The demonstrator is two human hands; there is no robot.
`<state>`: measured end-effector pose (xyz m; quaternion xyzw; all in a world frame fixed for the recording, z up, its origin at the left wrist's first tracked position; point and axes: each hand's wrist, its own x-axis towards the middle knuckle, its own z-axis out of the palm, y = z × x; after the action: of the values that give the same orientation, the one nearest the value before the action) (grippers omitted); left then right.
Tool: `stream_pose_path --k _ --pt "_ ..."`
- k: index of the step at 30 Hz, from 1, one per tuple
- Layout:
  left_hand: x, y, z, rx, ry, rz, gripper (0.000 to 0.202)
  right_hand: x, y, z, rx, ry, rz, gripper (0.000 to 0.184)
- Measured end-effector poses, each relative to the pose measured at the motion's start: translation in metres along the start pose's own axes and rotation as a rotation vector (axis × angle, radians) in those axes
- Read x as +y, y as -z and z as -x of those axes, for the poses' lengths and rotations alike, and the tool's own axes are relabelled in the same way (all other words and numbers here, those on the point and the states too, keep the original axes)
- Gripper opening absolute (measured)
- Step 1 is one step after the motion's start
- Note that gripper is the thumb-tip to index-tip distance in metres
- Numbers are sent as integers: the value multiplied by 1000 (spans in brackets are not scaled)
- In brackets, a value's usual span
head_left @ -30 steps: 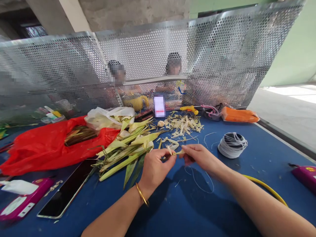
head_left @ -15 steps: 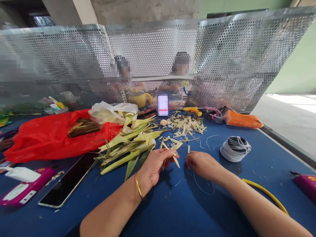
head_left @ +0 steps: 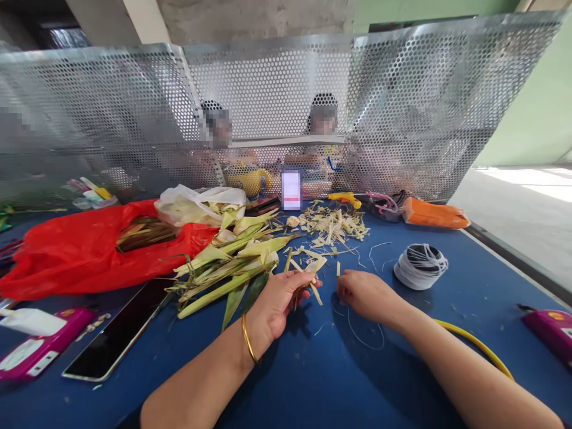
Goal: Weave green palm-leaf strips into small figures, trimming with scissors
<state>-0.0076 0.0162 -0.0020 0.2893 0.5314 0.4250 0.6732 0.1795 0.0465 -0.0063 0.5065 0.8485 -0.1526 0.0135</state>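
Observation:
My left hand (head_left: pixel 288 292), with a gold bangle (head_left: pixel 248 338) at its wrist, is closed around pale, crossed strips of corn husk (head_left: pixel 316 293), pinched between thumb and fingers. Just to its right, my right hand (head_left: pixel 357 290) is closed low over the blue table, its fingertips mostly hidden. A short pale husk piece (head_left: pixel 338 269) stands out just beyond those fingers; whether they grip it I cannot tell. Thin white thread (head_left: pixel 360 341) loops on the table beneath the right hand. Beside my left hand lies a heap of long green-yellow corn husks (head_left: pixel 232 262).
Husk scraps (head_left: pixel 335 225) are piled ahead. A ball of white yarn (head_left: pixel 420 266) sits at right, near a yellow tube (head_left: pixel 478 345). Leftward are a red plastic bag (head_left: pixel 80 250) and a dark phone (head_left: pixel 114 333). A lit phone (head_left: pixel 292 189) stands before the perforated metal screen (head_left: pixel 277 83); people sit behind it.
The view has turned slightly to the right, so the whole scene sits a little further left. Both hands keep nearly the same pose, the left still holding the husk strips.

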Motion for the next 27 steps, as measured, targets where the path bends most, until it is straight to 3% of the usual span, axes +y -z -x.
stream_pose_path --k 8,11,16,21,27 --pt "0 -3 2 -23 -26 -60 20 3 5 1 49 21 -220 13" --pt "-1 -3 2 -55 -37 -49 22 5 8 -1 37 28 -426 11" --pt "-2 -2 2 -105 -28 -21 24 -5 9 0 -89 66 -775 8" --pt "-6 -1 2 -228 53 -48 26 -14 10 4 -144 -20 -1163 16" --pt "-6 -1 0 -240 20 -2 21 -15 14 5 -134 -27 -1194 16"
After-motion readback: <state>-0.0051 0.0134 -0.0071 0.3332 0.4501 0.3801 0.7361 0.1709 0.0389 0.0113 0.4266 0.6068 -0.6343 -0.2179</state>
